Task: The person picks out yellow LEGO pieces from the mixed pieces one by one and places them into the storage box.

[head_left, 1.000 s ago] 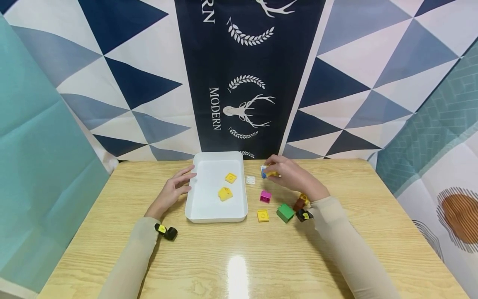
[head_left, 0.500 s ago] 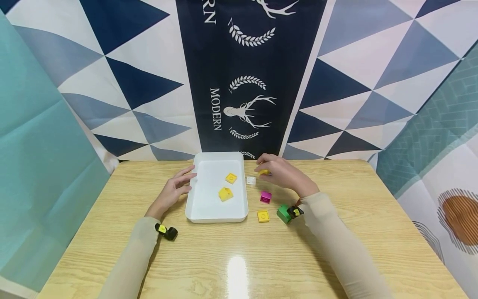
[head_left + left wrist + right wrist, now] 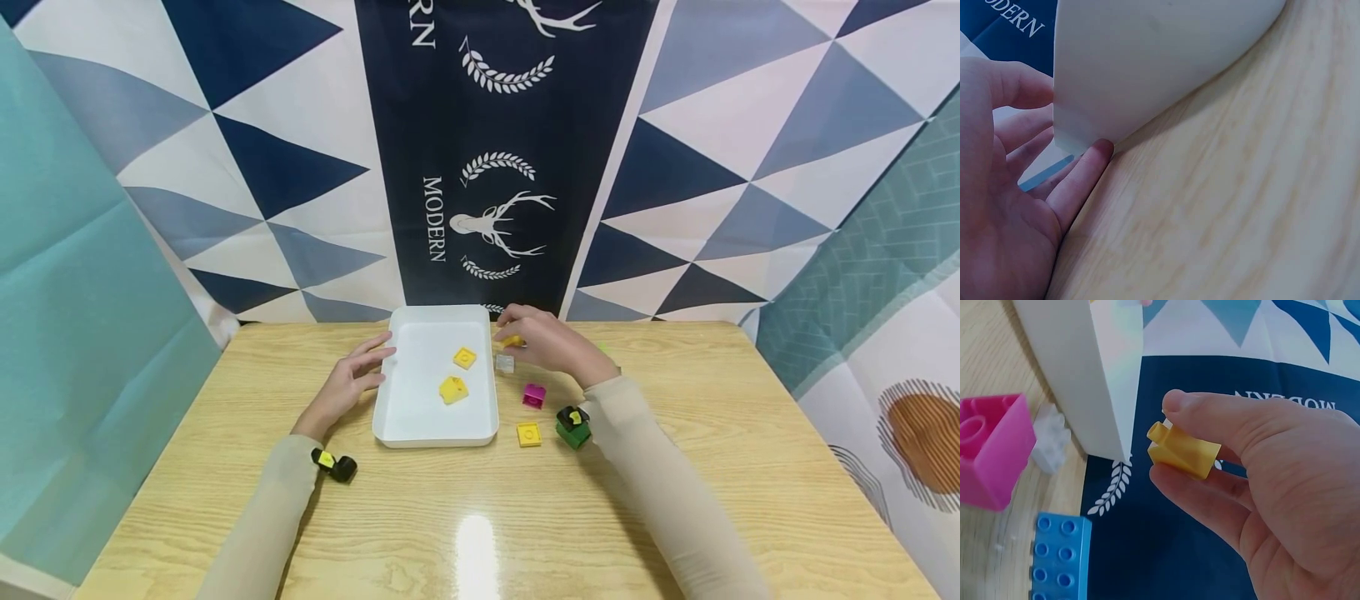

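Note:
My right hand [image 3: 551, 342] pinches a yellow toy building brick [image 3: 1188, 453] with a sloped face between thumb and fingers. It holds the brick just beyond the right wall of a white tray [image 3: 435, 442], above a small white brick [image 3: 505, 363]. At the tray's opposite side rests my left hand [image 3: 349, 382], its relaxed fingers [image 3: 1079, 184] touching the wall and rim. Inside the tray lie a square yellow brick [image 3: 464, 358] and another yellow piece [image 3: 453, 389].
Right of the tray are a pink brick [image 3: 534, 396], a square yellow brick [image 3: 528, 434] and a green brick [image 3: 573, 435], partly under the wrist camera. A blue studded brick [image 3: 1063, 550] shows in the right wrist view. A patterned cloth [image 3: 487, 125] hangs behind the table.
My right hand has lifted the yellow brick from beside the blue one and carried it left towards the tray. My left hand has stayed at the tray's side.

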`<state>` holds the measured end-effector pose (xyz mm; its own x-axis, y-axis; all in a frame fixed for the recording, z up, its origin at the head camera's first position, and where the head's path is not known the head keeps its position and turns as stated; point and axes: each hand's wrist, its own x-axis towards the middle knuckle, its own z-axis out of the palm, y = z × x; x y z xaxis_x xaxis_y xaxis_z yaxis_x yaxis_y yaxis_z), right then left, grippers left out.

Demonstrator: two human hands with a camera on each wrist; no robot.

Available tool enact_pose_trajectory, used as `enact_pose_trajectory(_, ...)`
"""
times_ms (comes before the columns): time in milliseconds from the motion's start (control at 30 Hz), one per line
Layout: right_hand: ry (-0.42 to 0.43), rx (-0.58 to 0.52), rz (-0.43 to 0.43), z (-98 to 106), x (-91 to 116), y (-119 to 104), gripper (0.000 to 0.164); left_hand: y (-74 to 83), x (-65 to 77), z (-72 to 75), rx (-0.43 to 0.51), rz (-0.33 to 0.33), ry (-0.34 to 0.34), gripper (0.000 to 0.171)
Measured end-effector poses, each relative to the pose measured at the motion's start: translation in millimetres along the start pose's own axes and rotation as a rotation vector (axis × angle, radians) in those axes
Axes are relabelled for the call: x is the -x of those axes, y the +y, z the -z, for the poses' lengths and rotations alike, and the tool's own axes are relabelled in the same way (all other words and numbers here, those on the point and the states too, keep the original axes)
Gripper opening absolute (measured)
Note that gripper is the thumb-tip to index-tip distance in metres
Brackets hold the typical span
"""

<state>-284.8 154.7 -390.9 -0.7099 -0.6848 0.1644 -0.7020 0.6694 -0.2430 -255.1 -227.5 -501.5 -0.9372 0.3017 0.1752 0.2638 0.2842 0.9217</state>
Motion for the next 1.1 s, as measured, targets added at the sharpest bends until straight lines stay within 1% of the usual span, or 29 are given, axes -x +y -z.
enact_pose_trajectory(133,-0.023,-0.011,-0.004,-0.2,-6.8,-4.1,0.028,-0.5,-0.1,0.2,-0.015,-0.008,0.0,0.049)
enact_pose_trajectory(400,-0.06,-0.028,-0.026,-5.7,-18.5,-9.5,0.029,-1.1,0.7,-0.7,-0.003,-0.022,0.004,0.049)
enact_pose_trajectory(500,-0.06,-0.031,-0.024,-6.8,-22.0,-12.9,0.029,-0.3,1.1,-1.1,0.006,-0.019,0.006,0.048)
enact_pose_trajectory(700,-0.07,-0.056,-0.022,-7.4,-29.5,-19.8,0.03,0.0,1.8,0.0,-0.012,-0.006,0.008,0.048)
enact_pose_trajectory(833,-0.082,-0.052,-0.023,-8.3,-33.3,-21.9,0.029,0.2,2.2,0.2,-0.021,-0.006,0.009,0.048)
enact_pose_trajectory(1000,-0.098,-0.037,-0.024,-10.9,-38.8,-25.2,0.029,0.6,2.0,-0.9,0.0,-0.023,0.008,0.048)
enact_pose_trajectory(1100,-0.109,-0.027,-0.026,-13.4,-42.9,-27.7,0.03,0.6,2.1,-0.6,0.001,-0.019,0.008,0.048)
